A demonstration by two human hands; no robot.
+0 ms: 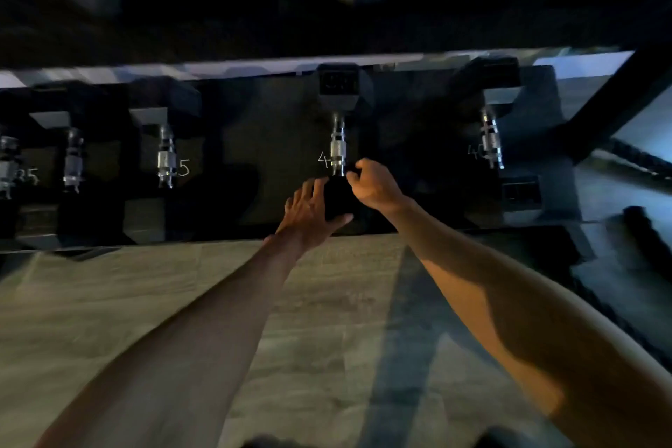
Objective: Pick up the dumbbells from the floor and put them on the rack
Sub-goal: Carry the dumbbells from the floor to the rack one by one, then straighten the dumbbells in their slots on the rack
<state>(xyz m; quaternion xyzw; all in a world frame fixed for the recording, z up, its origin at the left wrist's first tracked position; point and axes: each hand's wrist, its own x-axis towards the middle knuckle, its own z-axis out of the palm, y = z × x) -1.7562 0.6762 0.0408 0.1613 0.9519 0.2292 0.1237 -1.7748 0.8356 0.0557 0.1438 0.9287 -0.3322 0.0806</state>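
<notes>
1. Currently the dumbbell (pixel 338 142) lies on the rack (pixel 276 156), handle pointing toward the person.
2. Left hand (pixel 309 215): released, fingers spread against the near head. Right hand (pixel 374 185): loosely curled beside the handle's near end; whether it grips cannot be told.
3. Seat both heads fully on the rack before letting go; push from the near head.
4. Hidden: the near head is lost in shadow. Chalked numbers beside the dumbbell are partly covered, and the picture is blurred.

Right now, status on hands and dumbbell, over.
Left hand open on near black head. Right hand curled, off chrome-handled black hex dumbbell. Dumbbell on dark rack. Nothing blocking.
</notes>
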